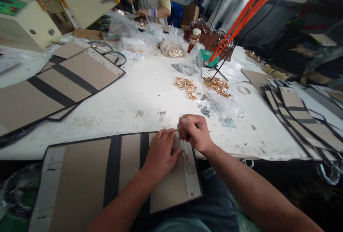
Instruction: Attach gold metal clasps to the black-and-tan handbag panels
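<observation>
A long grey-brown board panel [83,175] with black edging and black cross bands lies at the table's near edge and hangs over it toward my lap. My left hand [162,151] rests flat on the panel, fingers extended. Beside it, my right hand [194,132] is closed in a fist over the far end of the white strip [192,180] along the panel's right side. Whatever its fingers may hold is hidden. Small slots or prongs show on the strip. Beyond my hands lie piles of small gold-coloured metal pieces [187,86] and small silver-coloured pieces [210,105].
Similar panels are stacked at left [77,71] and right [294,107]. A cream-coloured machine [29,25] stands back left. Plastic bags [173,43], a white-capped jar [194,39] and a tape roll [244,90] lie farther back. Orange straps [246,14] hang down. A person [151,0] works across the table.
</observation>
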Demonstrator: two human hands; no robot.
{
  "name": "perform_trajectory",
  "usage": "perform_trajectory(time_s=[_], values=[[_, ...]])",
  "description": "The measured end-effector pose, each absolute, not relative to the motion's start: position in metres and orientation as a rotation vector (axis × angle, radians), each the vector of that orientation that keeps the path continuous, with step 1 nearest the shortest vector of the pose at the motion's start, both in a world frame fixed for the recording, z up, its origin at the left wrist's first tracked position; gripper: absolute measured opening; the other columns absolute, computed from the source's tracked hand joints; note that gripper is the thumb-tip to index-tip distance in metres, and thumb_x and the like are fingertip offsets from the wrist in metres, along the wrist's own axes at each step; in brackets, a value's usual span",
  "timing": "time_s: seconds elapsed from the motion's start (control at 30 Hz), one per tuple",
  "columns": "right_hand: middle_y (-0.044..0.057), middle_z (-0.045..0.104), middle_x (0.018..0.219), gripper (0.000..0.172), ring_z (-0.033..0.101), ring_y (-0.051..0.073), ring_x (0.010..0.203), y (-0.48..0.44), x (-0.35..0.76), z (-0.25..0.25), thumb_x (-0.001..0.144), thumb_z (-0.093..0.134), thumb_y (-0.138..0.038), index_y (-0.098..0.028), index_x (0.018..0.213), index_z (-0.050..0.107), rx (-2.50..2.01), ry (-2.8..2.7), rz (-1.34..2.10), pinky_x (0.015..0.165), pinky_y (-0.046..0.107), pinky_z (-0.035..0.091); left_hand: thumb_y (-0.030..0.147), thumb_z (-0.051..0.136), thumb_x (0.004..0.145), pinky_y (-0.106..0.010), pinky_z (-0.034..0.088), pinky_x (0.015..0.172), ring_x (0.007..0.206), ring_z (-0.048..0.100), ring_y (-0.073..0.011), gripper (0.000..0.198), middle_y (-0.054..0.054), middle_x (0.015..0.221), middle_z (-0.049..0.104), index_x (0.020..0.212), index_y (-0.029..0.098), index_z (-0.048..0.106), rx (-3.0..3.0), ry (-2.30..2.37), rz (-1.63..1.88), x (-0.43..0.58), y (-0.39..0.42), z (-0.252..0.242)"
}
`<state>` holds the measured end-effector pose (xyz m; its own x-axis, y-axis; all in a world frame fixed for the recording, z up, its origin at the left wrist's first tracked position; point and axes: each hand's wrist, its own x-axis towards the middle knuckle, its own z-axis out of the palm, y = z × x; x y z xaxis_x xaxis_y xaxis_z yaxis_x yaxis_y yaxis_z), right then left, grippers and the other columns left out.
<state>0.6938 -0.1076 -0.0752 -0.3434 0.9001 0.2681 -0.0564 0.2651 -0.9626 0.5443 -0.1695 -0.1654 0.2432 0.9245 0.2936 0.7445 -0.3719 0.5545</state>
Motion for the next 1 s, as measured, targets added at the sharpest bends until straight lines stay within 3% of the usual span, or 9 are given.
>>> perform_trajectory(time_s=[0.4,0.5,0.63,0.7,0.77,1.0], values=[[-0.003,0.048,0.047,0.056,0.044,0.012,0.044,-0.104,0.703,-0.102,0.102,0.063,-0.05,-0.023,0.055,0.047,-0.765,-1.473,1.197,0.047,0.028,0.034,0.03,0.072,0.094,-0.053,0.045,0.12,0.138,0.052,-0.0333,0.051,-0.015,0.148,0.06,0.141,0.017,0.058,2.314,1.529,0.887,0.543,-0.171,-0.157],[-0.004,0.048,0.046,0.057,0.042,0.011,0.044,-0.103,0.702,-0.101,0.1,0.064,-0.054,-0.023,0.055,0.047,-0.786,-1.486,1.214,0.047,0.027,0.033,0.038,0.067,0.097,-0.053,0.042,0.122,0.144,0.048,-0.034,0.056,-0.016,0.153,0.056,0.148,0.018,0.053,2.408,1.559,0.9,0.542,-0.203,-0.157],[-0.005,0.049,0.044,0.058,0.04,0.01,0.041,-0.101,0.701,-0.093,0.097,0.066,-0.056,-0.022,0.054,0.046,-0.808,-1.459,1.235,0.046,0.026,0.032,0.06,0.075,0.087,-0.056,0.021,0.132,0.154,0.037,-0.0371,0.093,-0.016,0.163,0.048,0.161,0.017,0.039,2.655,1.438,0.638,0.544,-0.261,-0.175],[-0.005,0.05,0.043,0.058,0.04,0.009,0.04,-0.1,0.701,-0.088,0.096,0.067,-0.056,-0.022,0.053,0.047,-0.813,-1.446,1.239,0.045,0.025,0.031,0.062,0.076,0.085,-0.057,0.005,0.134,0.157,0.033,-0.0366,0.101,-0.015,0.168,0.044,0.165,0.018,0.033,2.72,1.445,0.504,0.545,-0.279,-0.185],[-0.005,0.049,0.042,0.059,0.04,0.009,0.038,-0.102,0.705,-0.083,0.095,0.068,-0.056,-0.022,0.052,0.048,-0.808,-1.411,1.247,0.044,0.025,0.031,0.061,0.075,0.087,-0.057,-0.003,0.133,0.159,0.031,-0.036,0.1,-0.015,0.171,0.037,0.167,0.02,0.031,2.729,1.461,0.39,0.545,-0.283,-0.189],[-0.004,0.047,0.042,0.058,0.04,0.01,0.035,-0.121,0.731,-0.096,0.096,0.068,-0.056,-0.022,0.054,0.049,-0.766,-1.219,1.298,0.041,0.026,0.031,0.042,0.07,0.087,-0.056,0.017,0.132,0.163,0.023,-0.0317,0.089,-0.007,0.178,0.023,0.166,0.028,0.032,2.663,1.427,0.053,0.54,-0.266,-0.149]])
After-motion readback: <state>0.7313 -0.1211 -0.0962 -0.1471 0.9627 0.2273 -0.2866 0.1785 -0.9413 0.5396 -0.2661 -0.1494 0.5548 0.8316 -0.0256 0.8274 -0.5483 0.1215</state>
